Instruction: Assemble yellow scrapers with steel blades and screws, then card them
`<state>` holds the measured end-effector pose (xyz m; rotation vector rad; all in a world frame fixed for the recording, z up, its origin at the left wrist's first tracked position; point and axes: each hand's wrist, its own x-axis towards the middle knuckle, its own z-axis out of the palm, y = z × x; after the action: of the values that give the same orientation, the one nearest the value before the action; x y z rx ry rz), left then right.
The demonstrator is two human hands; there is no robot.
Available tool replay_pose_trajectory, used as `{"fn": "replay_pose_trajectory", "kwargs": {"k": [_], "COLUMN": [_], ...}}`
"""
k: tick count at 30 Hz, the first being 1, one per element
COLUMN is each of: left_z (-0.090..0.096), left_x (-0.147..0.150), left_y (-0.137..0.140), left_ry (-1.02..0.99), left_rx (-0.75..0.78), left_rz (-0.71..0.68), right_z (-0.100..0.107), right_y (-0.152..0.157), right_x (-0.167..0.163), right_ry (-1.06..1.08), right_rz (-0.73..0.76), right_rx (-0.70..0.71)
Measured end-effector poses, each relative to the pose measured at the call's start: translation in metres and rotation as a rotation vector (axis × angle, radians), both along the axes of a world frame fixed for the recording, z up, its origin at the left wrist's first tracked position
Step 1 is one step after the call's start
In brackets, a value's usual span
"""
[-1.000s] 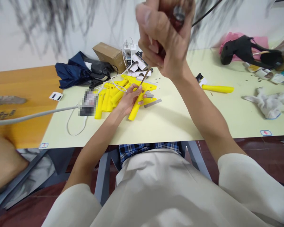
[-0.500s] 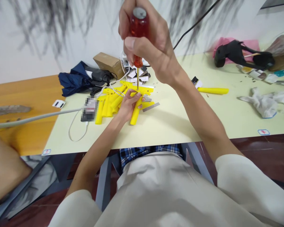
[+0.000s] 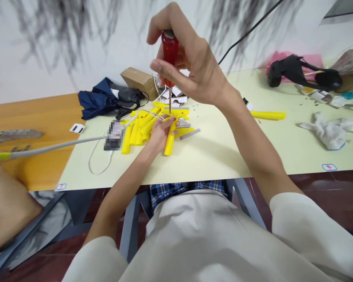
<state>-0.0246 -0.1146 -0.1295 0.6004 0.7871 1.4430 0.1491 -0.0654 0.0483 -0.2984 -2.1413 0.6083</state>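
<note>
My right hand is around a screwdriver with a clear red handle. Its thumb and some fingers touch the handle, while the index finger arches above the top end. The upright shaft points down at the head of a yellow T-shaped scraper. My left hand is closed around that scraper near its head, pressing it down at the table. A thin grey blade edge shows along the head. Beside it lie more yellow scrapers in a pile, and a loose grey blade.
A cable and a pixelated device lie left of the pile. Behind are a cardboard box and a dark blue cloth bundle. Rightward are a yellow handle, crumpled white gloves and a black strapped object. Another person's arm is at left.
My right hand has loosened and turned on the screwdriver handle, its index finger lifting and straightening off it. The left hand keeps its hold on the scraper. The view has shifted slightly.
</note>
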Motion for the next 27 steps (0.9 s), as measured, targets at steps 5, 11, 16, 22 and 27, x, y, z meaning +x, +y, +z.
{"fn": "replay_pose_trajectory", "kwargs": {"k": [5,11,16,22,27], "left_z": [-0.005,-0.003,-0.001,-0.002,-0.004], "left_x": [-0.003,-0.001,-0.001,0.005,0.001], "left_y": [0.001,0.001,-0.001,-0.004,0.000], "left_ry": [0.011,0.027,0.007,0.017,0.013], "left_rx": [-0.004,-0.044,-0.023,-0.020,-0.051], "left_rz": [-0.031,0.001,-0.003,0.013,0.041], "right_z": [-0.004,0.000,0.003,0.003,0.006], "right_y": [-0.001,-0.010,-0.005,-0.004,-0.014], "right_x": [0.000,0.007,0.009,0.005,0.003], "right_ry": [0.024,-0.086,-0.118,-0.141,-0.115], "right_rz": [0.206,0.179,0.105,-0.048,0.049], "right_rx": [0.027,0.069,0.115,0.155,-0.024]}}
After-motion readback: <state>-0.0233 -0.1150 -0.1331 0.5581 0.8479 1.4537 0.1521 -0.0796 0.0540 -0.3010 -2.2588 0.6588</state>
